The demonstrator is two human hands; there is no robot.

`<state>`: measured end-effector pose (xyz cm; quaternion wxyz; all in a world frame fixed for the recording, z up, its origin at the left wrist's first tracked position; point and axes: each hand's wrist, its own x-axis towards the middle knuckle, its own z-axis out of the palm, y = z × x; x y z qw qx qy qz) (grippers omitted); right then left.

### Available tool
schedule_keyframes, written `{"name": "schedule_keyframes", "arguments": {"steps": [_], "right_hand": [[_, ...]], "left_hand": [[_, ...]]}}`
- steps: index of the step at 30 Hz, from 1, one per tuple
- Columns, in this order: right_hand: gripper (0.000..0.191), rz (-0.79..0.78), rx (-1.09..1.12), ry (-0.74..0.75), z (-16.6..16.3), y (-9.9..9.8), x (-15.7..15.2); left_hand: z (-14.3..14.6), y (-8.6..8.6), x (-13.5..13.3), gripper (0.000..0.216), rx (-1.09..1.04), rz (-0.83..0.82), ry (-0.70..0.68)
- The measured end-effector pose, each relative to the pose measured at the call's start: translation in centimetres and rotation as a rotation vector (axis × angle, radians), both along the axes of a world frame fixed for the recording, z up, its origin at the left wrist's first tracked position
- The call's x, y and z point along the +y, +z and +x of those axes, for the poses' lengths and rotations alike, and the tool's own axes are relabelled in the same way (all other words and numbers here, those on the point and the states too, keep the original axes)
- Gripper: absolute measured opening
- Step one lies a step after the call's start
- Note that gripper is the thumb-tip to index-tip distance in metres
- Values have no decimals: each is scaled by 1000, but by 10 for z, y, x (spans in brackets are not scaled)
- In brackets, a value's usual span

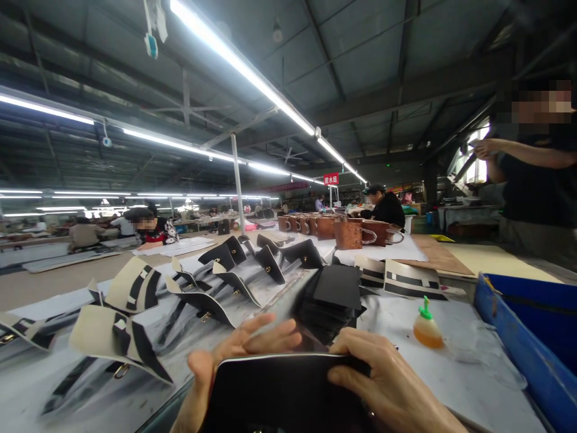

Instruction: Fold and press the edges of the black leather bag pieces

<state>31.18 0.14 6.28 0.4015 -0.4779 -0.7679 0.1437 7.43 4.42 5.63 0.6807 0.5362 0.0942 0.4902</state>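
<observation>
A black leather-like panel (pixel 279 394) with a pale top edge is close in front of me, its lower part cut off by the frame. My right hand (pixel 376 370) pinches its upper right edge, thumb on the near face and fingers behind. At the left edge, my left hand (pixel 238 349) has its thumb up and its fingers stretched out behind the panel, partly hidden by it. Just beyond lies a stack of black sheets (pixel 336 288). To the left, several curved black and cream bag pieces (pixel 108 340) with gold clasps rest on the table (pixel 166 391).
A glue bottle (pixel 428 328) with a green nozzle and amber liquid stands at right, near a blue crate (pixel 518 343). Brown bags (pixel 349 234) line the table farther back. One person (pixel 538 174) stands at right; others sit at distant tables.
</observation>
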Motion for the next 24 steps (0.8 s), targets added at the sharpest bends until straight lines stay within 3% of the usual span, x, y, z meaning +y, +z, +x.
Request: {"name": "schedule_keyframes", "arguments": {"steps": [3, 5, 7, 9, 12, 19, 21, 24], "right_hand": [[18, 85, -89, -61, 1, 2, -7], [18, 129, -126, -88, 2, 0, -8], [17, 170, -154, -105, 3, -3, -7], [12, 234, -173, -114, 5, -5, -7], [13, 431, -204, -106, 4, -6, -7], [11, 824, -293, -96, -13, -11, -12], [12, 806, -268, -91, -14, -12, -11], [21, 539, -144, -51, -10, -9, -8]], "left_hand": [[-21, -13, -10, 75, 16, -32, -46], [-28, -18, -13, 75, 98, -9, 13], [-29, -20, -15, 67, 263, -4, 172], [-27, -18, -16, 46, 426, 31, 404], [-23, -14, -17, 30, 519, 139, 671], [-16, -4, -19, 29, 571, 241, 789], [-16, -4, -23, 27, 572, 277, 839], [-19, -6, -28, 24, 651, 376, 868]]}}
